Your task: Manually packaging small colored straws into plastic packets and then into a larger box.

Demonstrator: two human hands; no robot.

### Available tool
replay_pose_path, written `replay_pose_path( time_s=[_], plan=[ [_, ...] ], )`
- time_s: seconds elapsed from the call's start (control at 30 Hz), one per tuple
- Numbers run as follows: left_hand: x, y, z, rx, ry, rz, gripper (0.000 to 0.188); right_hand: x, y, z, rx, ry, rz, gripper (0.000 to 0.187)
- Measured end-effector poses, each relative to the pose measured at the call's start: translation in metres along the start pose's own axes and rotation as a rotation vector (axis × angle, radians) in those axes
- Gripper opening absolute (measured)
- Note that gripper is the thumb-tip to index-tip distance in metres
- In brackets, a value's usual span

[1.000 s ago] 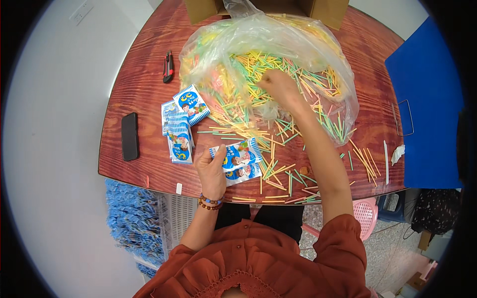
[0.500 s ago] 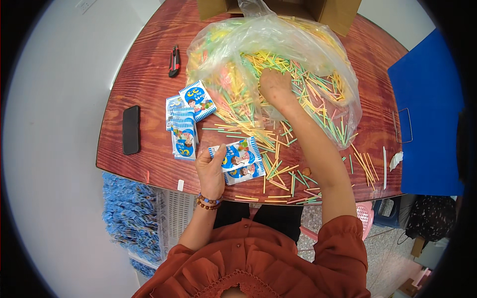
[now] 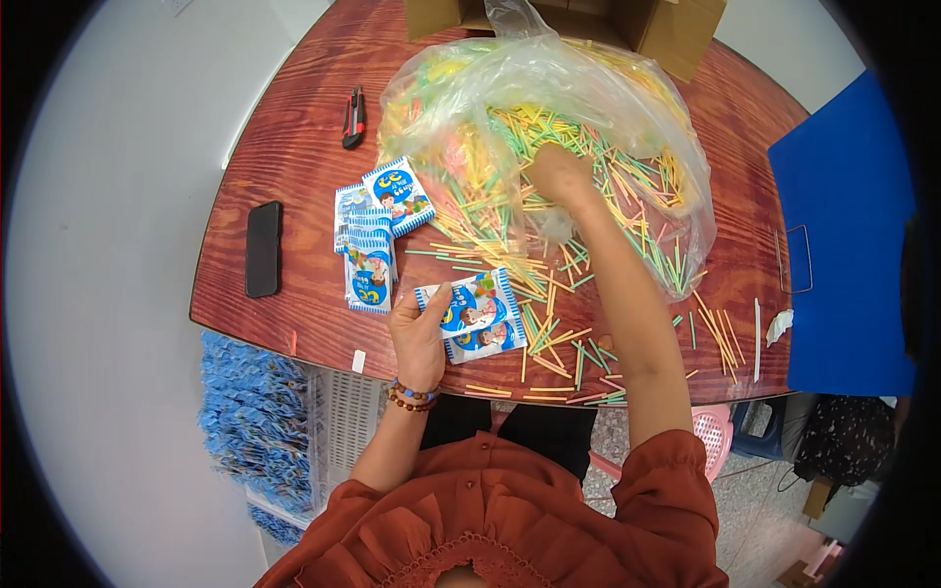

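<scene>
My left hand [image 3: 420, 338] is closed on a blue and white packet [image 3: 473, 302], thumb on top, near the table's front edge. Under that packet a second one [image 3: 493, 340] sticks out toward me. My right hand [image 3: 563, 176] reaches into a large clear plastic bag [image 3: 598, 73] full of thin pastel sticks [image 3: 534, 127]. Its fingers are sunk among the sticks and hidden. Many yellow, green and pink sticks have spilled from the bag's mouth toward me. Left of the bag lies a pile of similar packets [image 3: 371, 274], partly overlapping.
A red and black box cutter [image 3: 354, 118] and a black phone [image 3: 263, 249] lie on the left of the table. Behind the bag stands an open cardboard box [image 3: 676, 34]. At the right is a blue panel [image 3: 843, 235]; below left, a crate of blue packets [image 3: 257, 421].
My right hand has shifted slightly to the right among the sticks. My left hand keeps its hold on the packet. The whole view has moved a little.
</scene>
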State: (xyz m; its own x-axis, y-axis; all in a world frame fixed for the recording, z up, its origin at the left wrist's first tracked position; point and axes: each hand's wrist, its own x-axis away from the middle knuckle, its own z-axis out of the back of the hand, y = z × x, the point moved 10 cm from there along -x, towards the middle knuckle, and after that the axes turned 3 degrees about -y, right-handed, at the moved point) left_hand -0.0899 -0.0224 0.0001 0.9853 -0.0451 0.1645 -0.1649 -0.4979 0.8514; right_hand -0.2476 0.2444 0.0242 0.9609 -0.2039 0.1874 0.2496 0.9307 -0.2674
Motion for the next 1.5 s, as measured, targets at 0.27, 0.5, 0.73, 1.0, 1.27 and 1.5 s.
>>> replay_pose_path(
  time_s=[0.27,0.5,0.73,1.0,1.27,1.5],
  plan=[
    [-0.002,-0.005,-0.001,-0.021,-0.039,-0.002,0.009,0.004,0.057,0.003,-0.468,-0.072,0.121,0.037],
    [0.000,-0.010,-0.008,-0.057,-0.063,0.015,0.008,0.029,0.071,0.007,-0.903,0.015,0.239,0.024],
    [-0.001,-0.015,-0.015,0.019,-0.082,0.030,0.011,0.050,0.062,0.002,-0.870,0.267,0.232,0.025],
    [-0.002,-0.023,-0.021,0.160,-0.032,0.139,0.016,0.063,0.070,0.007,-1.373,0.290,0.158,0.022],
    [-0.007,-0.033,-0.045,0.242,-0.076,0.197,0.019,0.116,0.053,0.056,-1.983,0.378,0.582,0.011],
    [0.002,-0.030,-0.055,0.279,-0.155,0.196,0.024,0.196,-0.021,0.051,-1.980,0.481,0.627,0.012]
  ],
)
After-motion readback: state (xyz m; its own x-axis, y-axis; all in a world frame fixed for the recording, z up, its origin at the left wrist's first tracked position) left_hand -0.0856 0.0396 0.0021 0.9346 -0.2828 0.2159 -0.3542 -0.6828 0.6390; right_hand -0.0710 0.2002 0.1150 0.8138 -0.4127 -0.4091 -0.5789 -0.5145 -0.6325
